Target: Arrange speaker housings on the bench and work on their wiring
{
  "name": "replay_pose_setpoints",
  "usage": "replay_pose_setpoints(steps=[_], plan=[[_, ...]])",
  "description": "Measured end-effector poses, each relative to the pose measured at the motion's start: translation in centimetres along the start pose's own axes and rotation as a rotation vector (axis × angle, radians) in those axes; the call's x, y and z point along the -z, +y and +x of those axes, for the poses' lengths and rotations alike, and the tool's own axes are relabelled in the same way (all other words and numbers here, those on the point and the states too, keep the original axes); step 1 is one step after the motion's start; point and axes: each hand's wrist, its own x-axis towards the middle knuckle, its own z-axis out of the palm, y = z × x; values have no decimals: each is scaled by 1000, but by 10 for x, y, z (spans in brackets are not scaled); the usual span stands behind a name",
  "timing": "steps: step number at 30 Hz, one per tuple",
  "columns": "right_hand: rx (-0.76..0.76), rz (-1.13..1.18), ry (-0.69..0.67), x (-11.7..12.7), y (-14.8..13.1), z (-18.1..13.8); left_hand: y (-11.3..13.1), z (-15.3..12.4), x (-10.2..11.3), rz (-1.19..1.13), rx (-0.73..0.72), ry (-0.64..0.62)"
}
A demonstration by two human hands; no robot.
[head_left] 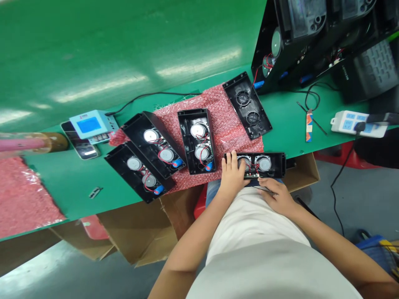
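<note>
Work sits midway: left hand [232,172] presses flat, fingers spread, on the black plastic two-speaker housing [255,164] at the table's [62,178] near edge; right hand [277,195] pinches a thin tool [264,190]; three wired housings [197,140] wait.

The green bench top [93,54] in the upper left looks smooth and glossy, throwing back streaks of light. At centre lies red bubble wrap [224,120] — dimpled, shiny plastic. The speaker housings [196,139] on it are matt black moulded plastic, with bright metal discs [198,130] inside. Brown cardboard boxes [146,232] at lower centre look dull and papery. The white shirt [264,249] — soft, matt cloth — fills the bottom. The power strip [349,123] at right is smooth white plastic.
</note>
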Motion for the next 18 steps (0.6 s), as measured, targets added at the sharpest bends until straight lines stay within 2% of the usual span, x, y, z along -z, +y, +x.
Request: replay_pose_setpoints(steps=[9,18], plan=[[-61,-18,-45,5,3,15,-1,-1,-2,2,-14,-15],[47,-124,-149,-5,0,14,-1,0,-2,25,-38,-17]])
